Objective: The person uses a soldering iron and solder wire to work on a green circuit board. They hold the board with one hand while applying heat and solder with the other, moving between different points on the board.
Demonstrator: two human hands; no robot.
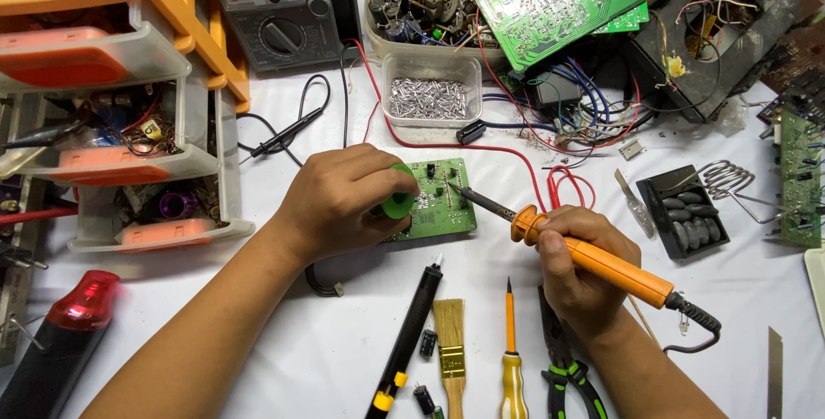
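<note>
Orange-handled soldering iron clasped pen-fashion in right hand, fingers closed round the fat grip just behind the collar, dark tip resting on the small green circuit board ahead of the knuckles. Probably light and stiff, hot at the metal end; best held by the plastic grip only, with the cord trailing behind the wrist. Left hand curled over the board's near-left edge, fingers wrapped round a green round piece, pinning the board to the white tabletop. Board likely thin, rigid, brittle at its soldered parts; safest held by bare edges, not by components.

Close beneath the fingers, laid side by side: black suction pump with yellow bands, flat bristle brush, yellow screwdriver, green-handled pliers. Red-and-black tool off beyond the left forearm.

Just past the right fingertips, red wire looping across the tabletop near the iron's tip, the one thing crowding that spot. Black tray of dark oval pieces out beyond the right hand. Black probe lead just beyond the left knuckles.

Farther off: clear tub of silvery bits, dial meter, larger green board atop a tangle of wires, orange-and-clear drawer unit well to the left.
</note>
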